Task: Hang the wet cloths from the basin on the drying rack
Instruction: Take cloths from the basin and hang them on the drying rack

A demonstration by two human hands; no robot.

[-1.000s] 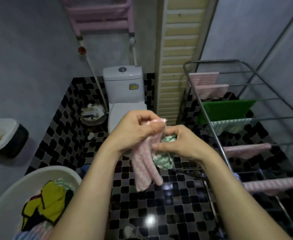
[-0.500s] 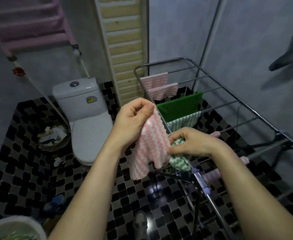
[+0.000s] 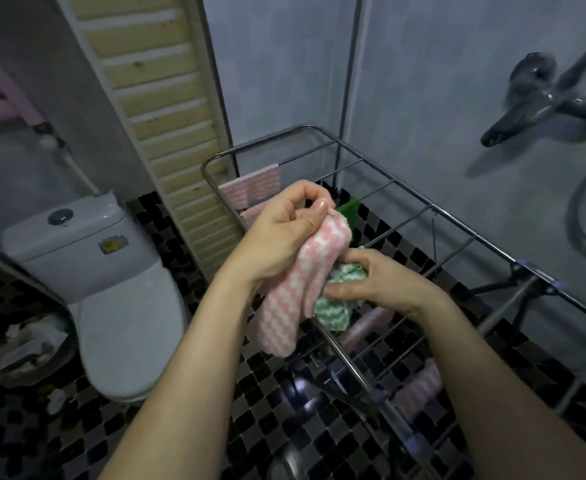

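My left hand (image 3: 282,233) pinches the top edge of a pink-and-white wavy cloth (image 3: 293,296) that hangs down over the near rail of the metal drying rack (image 3: 419,202). My right hand (image 3: 378,284) grips a bunched green-and-white cloth (image 3: 333,311) just right of the pink one and touches the pink cloth's side. Pink cloths (image 3: 250,185) hang on the rack's far bars, a green cloth (image 3: 348,207) shows behind my left hand, and more pink cloths (image 3: 367,323) drape lower bars. The basin is out of view.
A white toilet (image 3: 111,282) stands to the left on the black-and-white tiled floor (image 3: 277,403), with a waste bin (image 3: 28,348) beside it. A slatted wooden panel (image 3: 166,109) leans behind the rack. A shower head (image 3: 527,109) and hose hang on the right wall.
The view has swung right, so the basin has left the frame. Both hands with the two cloths have moved over the rack, and the pink cloth is spread wider.
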